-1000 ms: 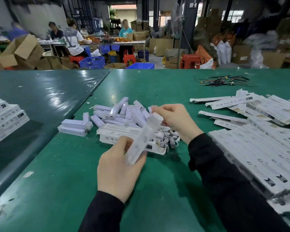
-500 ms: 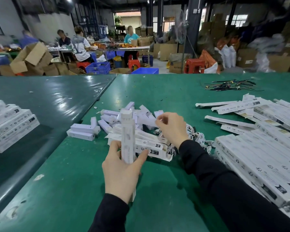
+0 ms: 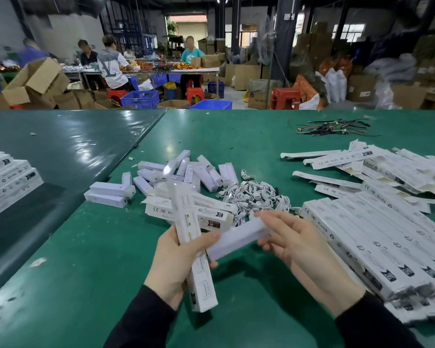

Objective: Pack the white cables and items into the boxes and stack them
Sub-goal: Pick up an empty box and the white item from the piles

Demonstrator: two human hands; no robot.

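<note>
We grip the long box (image 3: 186, 222) upright in our left hand (image 3: 172, 267), fingers curled round its middle. Our right hand (image 3: 299, 244) pinches 1 small white box (image 3: 236, 238), its free end touching the left thumb. Just beyond both grips lie the cables (image 3: 255, 197). If the small box meets the long one off-line, it may jam or slip from the pinch.

Glossy green table (image 3: 236, 136); matt white cardboard boxes (image 3: 377, 237).
</note>
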